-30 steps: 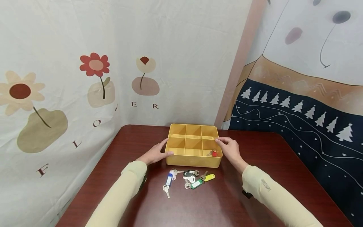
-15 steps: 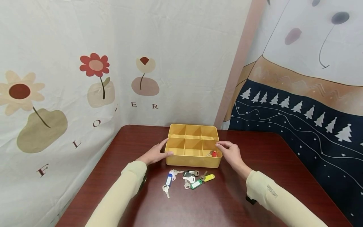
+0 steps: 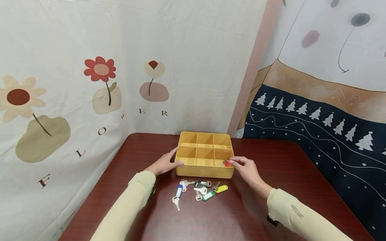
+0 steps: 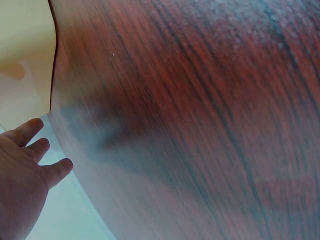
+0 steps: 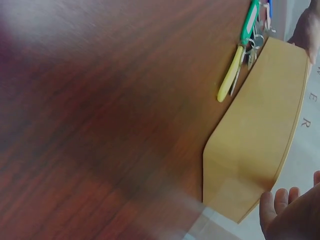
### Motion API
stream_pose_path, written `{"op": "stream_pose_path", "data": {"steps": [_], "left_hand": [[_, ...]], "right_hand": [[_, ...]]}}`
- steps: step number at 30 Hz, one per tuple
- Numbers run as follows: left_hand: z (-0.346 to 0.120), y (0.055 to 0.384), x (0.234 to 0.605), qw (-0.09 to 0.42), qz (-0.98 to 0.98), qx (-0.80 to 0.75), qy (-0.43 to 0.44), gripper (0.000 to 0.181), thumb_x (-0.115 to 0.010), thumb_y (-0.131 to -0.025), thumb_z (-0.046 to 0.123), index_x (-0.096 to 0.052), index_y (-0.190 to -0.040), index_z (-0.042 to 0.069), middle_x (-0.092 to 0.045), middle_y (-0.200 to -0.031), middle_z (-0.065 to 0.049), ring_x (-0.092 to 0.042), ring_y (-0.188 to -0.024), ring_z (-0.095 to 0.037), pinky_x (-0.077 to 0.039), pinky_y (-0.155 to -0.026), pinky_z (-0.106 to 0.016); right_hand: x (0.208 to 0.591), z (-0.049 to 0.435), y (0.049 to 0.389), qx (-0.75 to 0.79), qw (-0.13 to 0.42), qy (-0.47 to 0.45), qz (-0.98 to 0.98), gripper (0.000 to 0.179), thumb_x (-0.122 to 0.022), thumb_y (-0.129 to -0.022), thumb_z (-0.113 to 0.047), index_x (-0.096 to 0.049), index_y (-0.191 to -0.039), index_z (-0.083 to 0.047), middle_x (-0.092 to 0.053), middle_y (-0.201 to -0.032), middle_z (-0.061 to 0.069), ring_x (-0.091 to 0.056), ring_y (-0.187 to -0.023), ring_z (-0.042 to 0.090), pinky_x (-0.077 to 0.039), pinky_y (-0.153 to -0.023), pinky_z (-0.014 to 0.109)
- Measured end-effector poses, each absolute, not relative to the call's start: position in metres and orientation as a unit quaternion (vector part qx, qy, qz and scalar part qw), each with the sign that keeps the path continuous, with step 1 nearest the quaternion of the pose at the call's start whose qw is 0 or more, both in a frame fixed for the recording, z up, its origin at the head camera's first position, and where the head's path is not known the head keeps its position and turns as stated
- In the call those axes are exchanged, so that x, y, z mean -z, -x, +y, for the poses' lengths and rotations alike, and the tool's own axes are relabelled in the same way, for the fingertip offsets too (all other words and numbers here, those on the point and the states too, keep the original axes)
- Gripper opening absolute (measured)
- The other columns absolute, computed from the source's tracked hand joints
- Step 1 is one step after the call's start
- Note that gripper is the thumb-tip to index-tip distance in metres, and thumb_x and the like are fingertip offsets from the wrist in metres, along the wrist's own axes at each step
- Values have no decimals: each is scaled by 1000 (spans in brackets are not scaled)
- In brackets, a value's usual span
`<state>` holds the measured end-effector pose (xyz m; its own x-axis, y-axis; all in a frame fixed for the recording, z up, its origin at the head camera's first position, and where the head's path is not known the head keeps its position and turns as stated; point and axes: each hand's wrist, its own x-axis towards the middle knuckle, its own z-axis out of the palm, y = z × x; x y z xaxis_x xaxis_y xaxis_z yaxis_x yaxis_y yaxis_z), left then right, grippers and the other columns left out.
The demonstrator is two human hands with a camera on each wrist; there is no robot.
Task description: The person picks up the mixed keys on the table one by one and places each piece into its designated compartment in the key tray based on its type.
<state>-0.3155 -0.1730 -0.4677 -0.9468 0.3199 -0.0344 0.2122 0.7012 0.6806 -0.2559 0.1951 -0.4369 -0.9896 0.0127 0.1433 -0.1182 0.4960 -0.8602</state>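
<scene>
The yellow box (image 3: 205, 172), open-topped with six compartments, sits upright. A red-tagged key (image 3: 227, 163) lies in its near right compartment; more tagged keys (image 3: 208, 195) lie just nearer, outside.

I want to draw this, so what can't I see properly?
Green tag: any writing too small to read, head view.
Keys by the red tag: too small to count, head view.
Inside of the yellow box: hidden by its walls, right wrist view.
Rest of the yellow box: cut off by left and top edges, left wrist view.
</scene>
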Motion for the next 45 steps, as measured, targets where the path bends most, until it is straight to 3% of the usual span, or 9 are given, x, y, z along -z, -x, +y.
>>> {"op": "stream_pose_path", "data": {"steps": [5,19,28,45], "left_hand": [[-173,315,467,76,919,-358,-143,95,-65,-88,60,-18,-160,18,-29,-156,-26,-24,-144,-44,-23,-112,-60],[-174,318,469,81,919,-359,-140,95,-65,-88,60,-17,-160,20,-28,-157,-24,-23,-145,-43,-22,-113,-61],[-172,316,469,82,920,-357,-141,94,-64,-89,59,-17,-160,19,-27,-157,-25,-21,-145,-44,-22,-113,-61],[-174,320,472,78,923,-347,-146,100,-62,-86,66,-16,-160,19,-28,-156,-26,-24,-143,-46,-23,-112,-62]], "right_hand": [[442,196,247,-501,62,-44,-862,26,-72,-93,-26,-76,-109,-6,-69,-117,8,-59,-115,25,-49,-96,42],[459,191,228,-502,69,-90,-857,19,-76,-89,-17,-78,-101,-3,-71,-109,5,-62,-108,23,-50,-88,26],[476,183,218,-487,80,-133,-859,14,-78,-85,-10,-78,-95,-1,-72,-101,3,-65,-98,17,-52,-82,25],[501,158,206,-431,89,-164,-883,8,-83,-78,-13,-80,-85,-13,-69,-95,-10,-65,-94,11,-49,-85,28]]}}
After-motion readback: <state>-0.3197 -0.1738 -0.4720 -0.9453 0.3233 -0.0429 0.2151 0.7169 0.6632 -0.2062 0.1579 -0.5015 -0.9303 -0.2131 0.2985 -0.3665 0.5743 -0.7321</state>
